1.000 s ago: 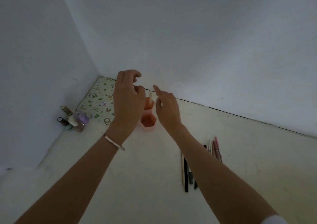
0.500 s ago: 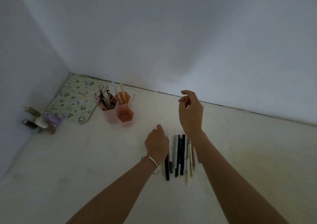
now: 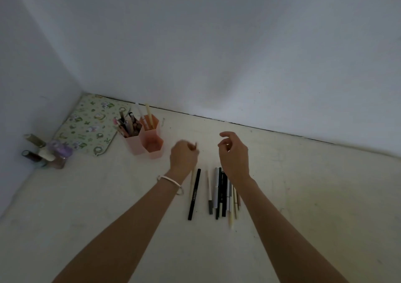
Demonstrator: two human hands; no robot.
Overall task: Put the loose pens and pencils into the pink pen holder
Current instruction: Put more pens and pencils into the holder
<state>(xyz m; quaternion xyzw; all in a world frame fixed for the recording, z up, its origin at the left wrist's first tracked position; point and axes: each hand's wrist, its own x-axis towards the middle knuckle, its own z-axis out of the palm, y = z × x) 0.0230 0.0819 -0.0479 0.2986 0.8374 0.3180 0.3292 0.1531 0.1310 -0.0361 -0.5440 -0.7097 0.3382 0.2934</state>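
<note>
The pink pen holder (image 3: pixel 152 145), made of joined hexagonal cups, stands at the back left of the table with several pens (image 3: pixel 128 125) upright in it. Several loose pens and pencils (image 3: pixel 222 192) lie in a row in front of me, and a black pen (image 3: pixel 194 193) lies a little to their left. My left hand (image 3: pixel 183 158) pinches a thin beige pencil (image 3: pixel 191 183), lifted above the table beside the black pen. My right hand (image 3: pixel 234 154) hovers over the far ends of the row, fingers loosely curled and holding nothing.
A green patterned pouch (image 3: pixel 89 124) lies in the back left corner behind the holder. Several small bottles (image 3: pixel 45 152) stand against the left wall. White walls close off the table at the left and the back.
Both hands came back from the holder to the row of pens. My left hand has picked the beige pencil up off the table. My right hand has dropped lower.
</note>
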